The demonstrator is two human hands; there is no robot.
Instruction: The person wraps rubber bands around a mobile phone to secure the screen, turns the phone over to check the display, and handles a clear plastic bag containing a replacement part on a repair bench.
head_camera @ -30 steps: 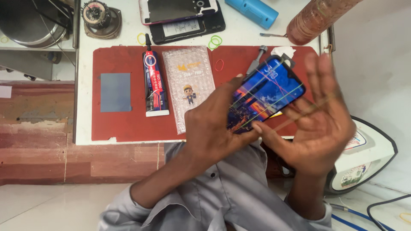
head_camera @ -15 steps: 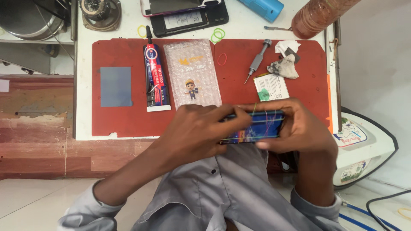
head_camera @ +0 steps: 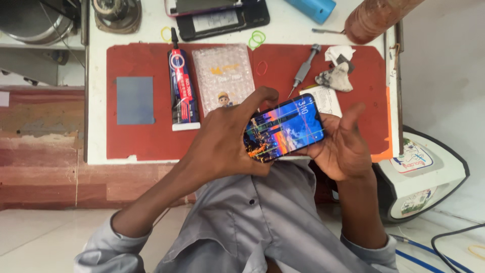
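Both my hands hold a smartphone (head_camera: 283,129) above the near edge of a red work mat (head_camera: 141,136). Its screen is lit with a colourful picture, and thin bright lines run across it. My left hand (head_camera: 222,144) grips the phone's left end, thumb on the lower edge and forefinger curled over the top. My right hand (head_camera: 343,149) cups the right end from beneath, with thumb and fingers spread. The phone lies slanted, its right end farther from me.
On the mat lie a glue tube (head_camera: 181,86), a bubble-wrap pouch (head_camera: 222,76), a grey pad (head_camera: 135,100), a small screwdriver (head_camera: 303,71) and crumpled paper (head_camera: 334,78). An opened phone (head_camera: 222,17) sits beyond the mat. A white appliance (head_camera: 429,172) stands at my right.
The phone went from tilted upright to edge-on and low, and now faces up again. My right hand has moved from behind it to under its right end.
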